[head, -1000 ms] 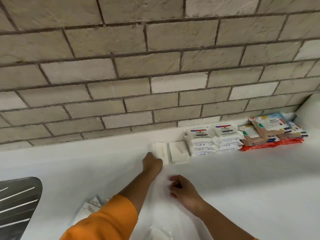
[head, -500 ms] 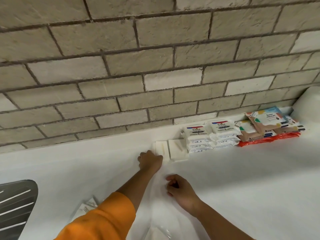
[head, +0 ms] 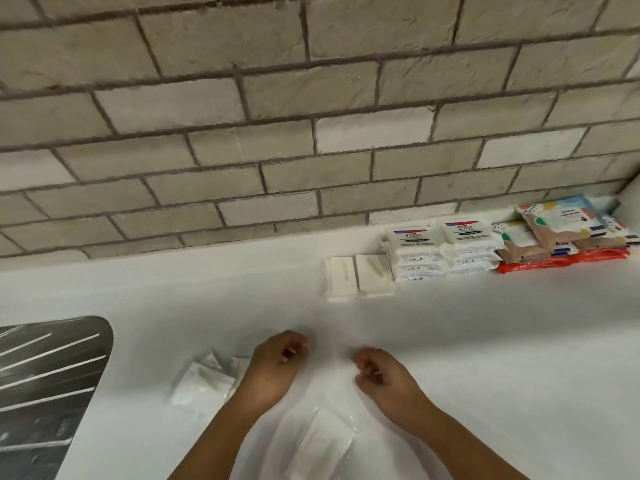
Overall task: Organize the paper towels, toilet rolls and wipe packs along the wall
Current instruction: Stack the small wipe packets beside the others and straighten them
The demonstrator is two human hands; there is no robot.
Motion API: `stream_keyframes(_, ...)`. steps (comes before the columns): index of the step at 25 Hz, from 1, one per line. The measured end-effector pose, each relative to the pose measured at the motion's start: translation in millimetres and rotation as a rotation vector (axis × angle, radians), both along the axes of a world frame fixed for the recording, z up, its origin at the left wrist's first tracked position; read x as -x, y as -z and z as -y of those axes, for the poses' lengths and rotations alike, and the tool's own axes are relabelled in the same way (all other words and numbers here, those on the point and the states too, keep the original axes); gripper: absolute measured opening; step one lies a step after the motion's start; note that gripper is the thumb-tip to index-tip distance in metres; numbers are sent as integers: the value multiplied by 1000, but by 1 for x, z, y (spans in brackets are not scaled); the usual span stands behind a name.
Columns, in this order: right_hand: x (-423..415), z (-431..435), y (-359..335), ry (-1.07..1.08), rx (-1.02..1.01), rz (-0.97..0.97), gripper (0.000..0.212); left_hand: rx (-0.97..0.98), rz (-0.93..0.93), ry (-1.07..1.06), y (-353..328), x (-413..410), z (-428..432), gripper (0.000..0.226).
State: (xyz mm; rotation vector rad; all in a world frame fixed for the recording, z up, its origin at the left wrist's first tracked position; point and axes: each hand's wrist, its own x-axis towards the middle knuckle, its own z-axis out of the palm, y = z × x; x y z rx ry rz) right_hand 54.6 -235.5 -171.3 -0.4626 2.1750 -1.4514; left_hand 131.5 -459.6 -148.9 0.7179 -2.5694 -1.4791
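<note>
Two flat white tissue packs (head: 360, 275) lie side by side at the wall, left of the stacked Dove wipe packs (head: 440, 251) and the colourful wipe packs (head: 561, 233). A clear plastic bag (head: 322, 441) with a white pack inside lies on the counter between my forearms. My left hand (head: 275, 370) and right hand (head: 386, 381) have curled fingers at the bag's upper corners and seem to pinch the thin film. More white packs (head: 204, 379) lie just left of my left hand.
A grey brick wall (head: 311, 133) runs along the back of the white counter (head: 485, 341). A steel sink drainer (head: 45, 382) takes up the left edge. A white wall or panel (head: 632, 202) closes off the right end.
My left hand has let go of the white pack at the wall and drawn back toward me, level with the right hand. The view has tilted down, showing the bagged pack.
</note>
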Motion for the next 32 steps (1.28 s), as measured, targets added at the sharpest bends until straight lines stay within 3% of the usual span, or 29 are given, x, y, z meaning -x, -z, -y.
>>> stream_keyframes(3, -25, -4, -5, -187, -149, -79, 33, 51, 6, -49, 3, -52, 5, 22)
stream_keyframes(5, -40, 0, -11, -381, -306, -172, 50, 140, 24, -76, 5, -82, 12, 23)
stream_keyframes(8, -53, 7, -17, -633, -474, -322, 76, 433, 101, -78, 10, -115, 33, 33)
stream_keyframes(11, -60, 12, -21, -750, -583, -437, 76, 630, 273, -91, 11, -135, 64, 47)
stream_keyframes(13, -62, 15, -23, -762, -635, -480, 71, 606, 379, -111, 12, -140, 76, 60)
stream_keyframes(17, -65, 20, -23, -755, -703, -562, 73, 524, 381, -121, 12, -139, 85, 76)
stream_keyframes(20, -66, 21, -21, -759, -743, -588, 74, 523, 424, -107, 10, -134, 97, 102)
stream_keyframes(23, -68, 23, -18, -771, -787, -604, 74, 389, 464, -101, 7, -127, 112, 124)
stream_keyframes(25, -69, 25, -16, -771, -785, -611, 74, 288, 407, -206, 6, -120, 117, 120)
stream_keyframes(29, -67, 25, -13, -768, -756, -630, 71, 384, 412, -290, 8, -112, 109, 107)
stream_keyframes(32, -65, 25, -14, -732, -758, -631, 68, 286, 397, -342, 11, -113, 110, 105)
